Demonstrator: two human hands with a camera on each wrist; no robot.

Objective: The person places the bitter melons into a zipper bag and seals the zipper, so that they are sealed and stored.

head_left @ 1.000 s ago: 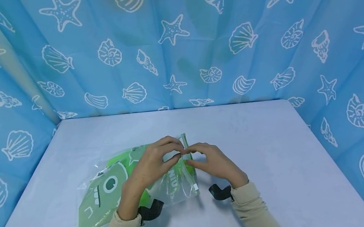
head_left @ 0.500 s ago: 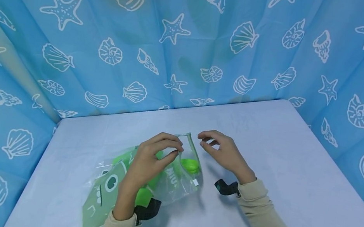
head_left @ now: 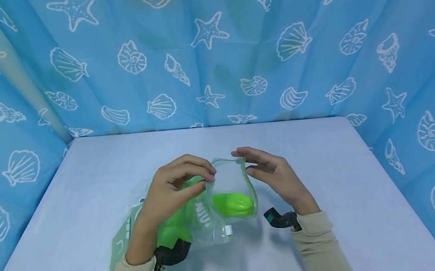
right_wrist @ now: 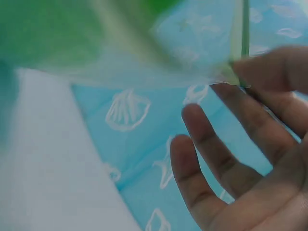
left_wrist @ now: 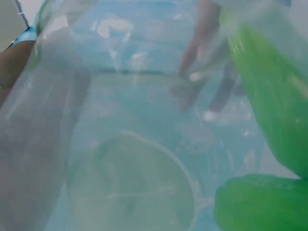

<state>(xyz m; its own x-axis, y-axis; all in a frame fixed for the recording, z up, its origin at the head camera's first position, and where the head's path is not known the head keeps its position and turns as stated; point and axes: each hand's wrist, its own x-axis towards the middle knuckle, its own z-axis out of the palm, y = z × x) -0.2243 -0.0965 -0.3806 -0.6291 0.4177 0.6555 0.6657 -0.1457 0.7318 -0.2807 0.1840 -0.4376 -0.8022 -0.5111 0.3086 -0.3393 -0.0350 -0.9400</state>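
Observation:
A clear zip bag (head_left: 207, 234) with green print and a white slider (head_left: 227, 230) lies on the table, its mouth spread apart towards the right. My left hand (head_left: 174, 185) pinches the near lip of the mouth between thumb and fingers. At the far lip, my right hand (head_left: 276, 175) pinches the edge with thumb and index finger; in the right wrist view the other fingers (right_wrist: 211, 154) are spread. Inside the mouth rests a bright green, ribbed, rounded thing (head_left: 234, 204). More green things (left_wrist: 264, 202) show through the plastic in the left wrist view; their kind is unclear.
A white-covered table (head_left: 325, 147) carries the bag. Blue curtains (head_left: 233, 30) with shell and starfish prints stand behind it and on both sides. Black wrist devices (head_left: 283, 219) sit below both hands.
Both hands pinched together at the bag's mouth; then the right hand let go and now grips the far lip again. The mouth has widened, showing the green thing, and the bag has shifted right.

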